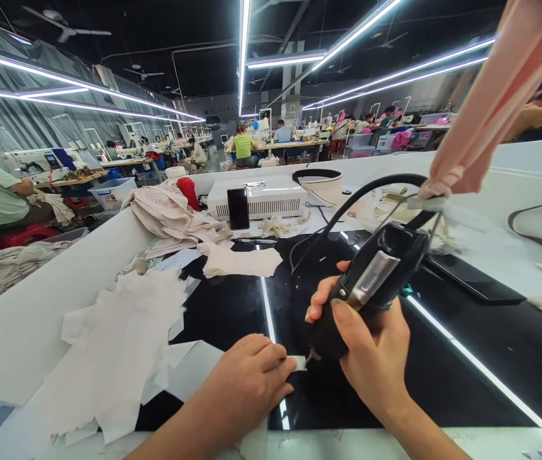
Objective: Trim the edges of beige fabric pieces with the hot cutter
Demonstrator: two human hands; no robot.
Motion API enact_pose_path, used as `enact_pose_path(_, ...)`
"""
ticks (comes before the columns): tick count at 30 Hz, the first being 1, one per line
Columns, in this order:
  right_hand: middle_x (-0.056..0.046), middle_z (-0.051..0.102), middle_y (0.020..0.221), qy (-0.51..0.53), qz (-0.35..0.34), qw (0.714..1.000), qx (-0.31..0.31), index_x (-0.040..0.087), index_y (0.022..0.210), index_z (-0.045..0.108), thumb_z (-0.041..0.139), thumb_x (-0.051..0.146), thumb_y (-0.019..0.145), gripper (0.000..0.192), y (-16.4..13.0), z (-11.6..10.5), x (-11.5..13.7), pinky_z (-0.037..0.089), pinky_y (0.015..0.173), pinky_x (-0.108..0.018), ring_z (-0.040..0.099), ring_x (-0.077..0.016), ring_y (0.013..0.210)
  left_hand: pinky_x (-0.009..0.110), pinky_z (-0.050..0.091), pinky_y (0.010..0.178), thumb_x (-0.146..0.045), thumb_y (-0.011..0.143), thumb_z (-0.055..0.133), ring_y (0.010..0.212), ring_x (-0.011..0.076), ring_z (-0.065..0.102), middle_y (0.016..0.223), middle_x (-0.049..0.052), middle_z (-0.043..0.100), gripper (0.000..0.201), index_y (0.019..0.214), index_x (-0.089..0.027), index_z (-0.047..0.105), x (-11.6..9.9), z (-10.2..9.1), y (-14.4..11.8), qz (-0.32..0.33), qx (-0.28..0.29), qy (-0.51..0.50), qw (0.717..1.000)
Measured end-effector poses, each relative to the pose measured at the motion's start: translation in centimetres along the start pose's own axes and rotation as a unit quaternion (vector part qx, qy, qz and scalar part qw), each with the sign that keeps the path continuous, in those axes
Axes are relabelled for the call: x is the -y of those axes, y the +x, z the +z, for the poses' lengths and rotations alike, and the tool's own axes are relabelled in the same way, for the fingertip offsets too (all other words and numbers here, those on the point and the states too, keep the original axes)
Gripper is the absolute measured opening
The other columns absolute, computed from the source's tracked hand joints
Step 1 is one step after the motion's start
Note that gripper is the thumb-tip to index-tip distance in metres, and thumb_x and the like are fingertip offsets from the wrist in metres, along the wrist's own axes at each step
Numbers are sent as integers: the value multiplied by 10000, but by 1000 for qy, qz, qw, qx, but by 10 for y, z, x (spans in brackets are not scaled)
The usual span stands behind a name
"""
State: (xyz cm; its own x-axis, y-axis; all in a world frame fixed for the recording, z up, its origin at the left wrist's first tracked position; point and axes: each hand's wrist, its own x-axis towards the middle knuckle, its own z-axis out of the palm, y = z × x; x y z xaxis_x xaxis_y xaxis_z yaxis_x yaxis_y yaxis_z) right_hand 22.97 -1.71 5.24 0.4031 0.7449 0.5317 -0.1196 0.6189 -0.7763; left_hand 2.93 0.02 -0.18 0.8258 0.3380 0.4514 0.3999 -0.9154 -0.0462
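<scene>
My left hand [246, 377] pins a small white piece [298, 362] flat on the black counter [466, 332], steadying it under the tip of the corded black tool [371, 281]; my right hand [371, 358] wraps the tool. Cut fabric pieces [117, 345] lie beyond.

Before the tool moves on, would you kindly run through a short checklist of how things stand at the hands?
1. Right hand wrapped around the black handheld tool: ok.
2. Left hand pinching the small white fabric piece: ok.
3. Tool tip meets that piece: cannot tell, hidden by the hand.
4. Left fingers well away from the tip: not ok, very close.
5. Black cord arcs free above the table: ok.
</scene>
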Motion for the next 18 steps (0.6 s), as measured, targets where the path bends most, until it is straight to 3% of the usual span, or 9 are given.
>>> enact_pose_path(6,29,786,875,14,4,1000,7,303,1199,713,925,424,957,344,2,-1,0,608,554,-234,710,-142,621,370,652,985,-261,1160,688,943,192,747,1093,38,749,119,1247,-181,668,2,-6,-2,-1,-9,-27,1000)
enact_pose_path(18,40,792,891,10,20,1000,-8,332,1256,735,947,480,935,412,-3,-9,2,642,643,-258,735,-150,652,373,623,1150,-245,1212,591,1070,167,794,1175,33,794,126,1270,-189,688,-2,-22,-18,-27,-12,-47,998)
